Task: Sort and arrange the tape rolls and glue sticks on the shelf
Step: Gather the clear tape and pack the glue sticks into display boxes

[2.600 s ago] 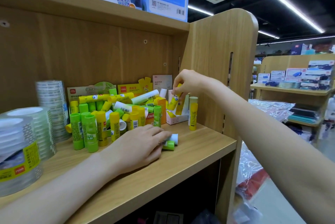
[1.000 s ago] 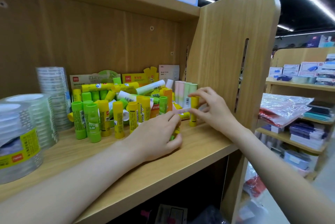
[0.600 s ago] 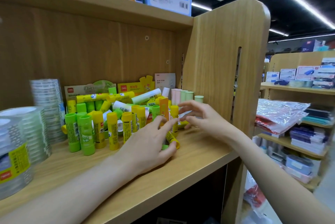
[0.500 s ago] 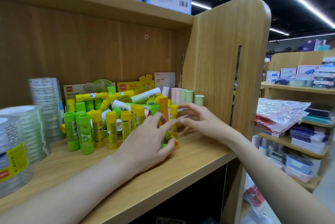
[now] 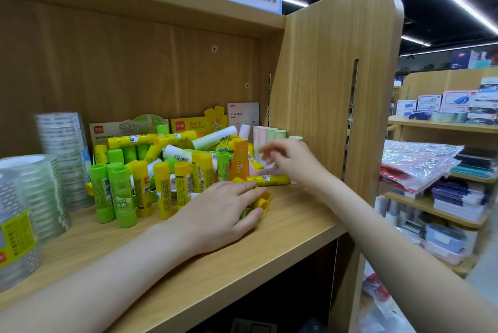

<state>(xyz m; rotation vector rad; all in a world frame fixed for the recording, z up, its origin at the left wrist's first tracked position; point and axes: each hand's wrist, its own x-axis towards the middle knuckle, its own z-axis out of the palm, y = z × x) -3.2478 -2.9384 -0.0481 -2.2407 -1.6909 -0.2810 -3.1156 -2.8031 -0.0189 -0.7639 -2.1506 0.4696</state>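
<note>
Light wooden shelf (image 5: 283,227) carries everything; left hand (image 5: 215,214) lies palm down near the front edge, its fingers (image 5: 242,189) curled over a yellow glue stick and a green one (image 5: 262,202), both mostly hidden beneath the palm; right hand (image 5: 293,161) hovers toward the right end by the side panel, blurred, fingers (image 5: 265,154) loosely spread and holding nothing I can make out; a yellow glue stick lying flat (image 5: 269,179) sits just below it; upright green and yellow glue sticks (image 5: 151,187) crowd mid-shelf in front of a jumbled heap; pastel pink and green sticks (image 5: 269,134) stand at the back right corner, partly hidden; clear tape roll stacks (image 5: 35,197) at the left end, blurred, cut off by the frame.
</note>
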